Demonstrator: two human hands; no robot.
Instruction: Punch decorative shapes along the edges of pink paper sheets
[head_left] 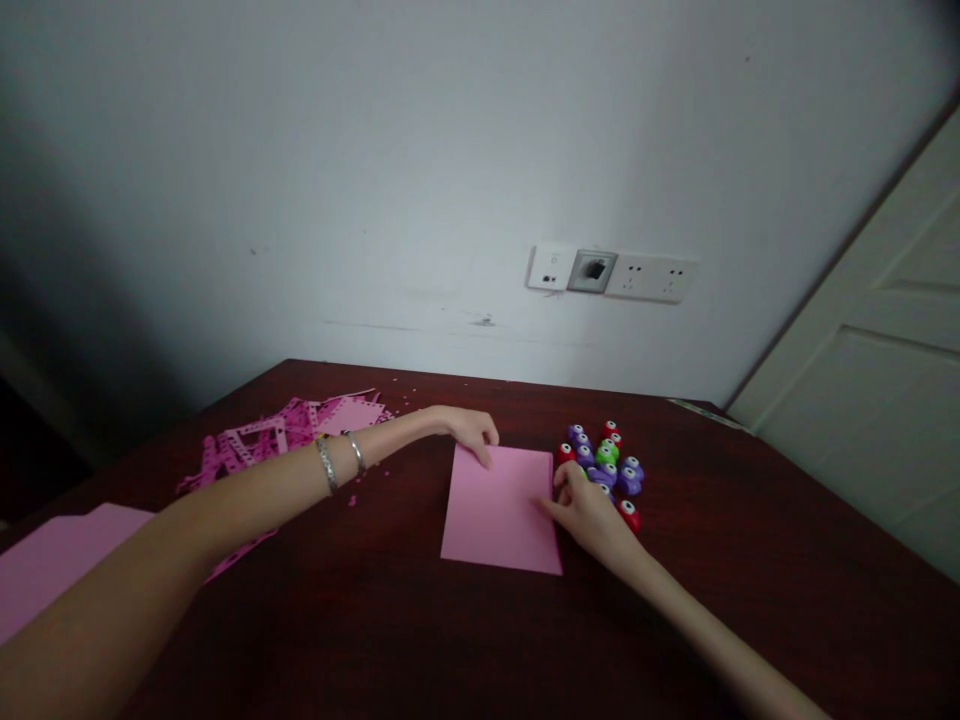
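Note:
A pink sheet of paper [501,515] lies in front of me on the dark reddish-brown table. At its top left edge, my left hand [472,430] grips it with the thumb over the paper and the other fingers curled behind. My right hand [589,505] holds the right edge between thumb and fingers, the thumb resting over the paper. Just beyond my right hand stand several small red, purple and green craft punches [607,453], each with a white round spot on it. Part of that group is hidden by my right hand.
Punched pink paper strips [259,440] lie heaped at the left, with small pink bits [353,500] scattered nearby. More pink sheets [67,560] sit at the near left, partly behind my left forearm. Behind the table rises a white wall with sockets [649,278]; a white door [900,380] is at right.

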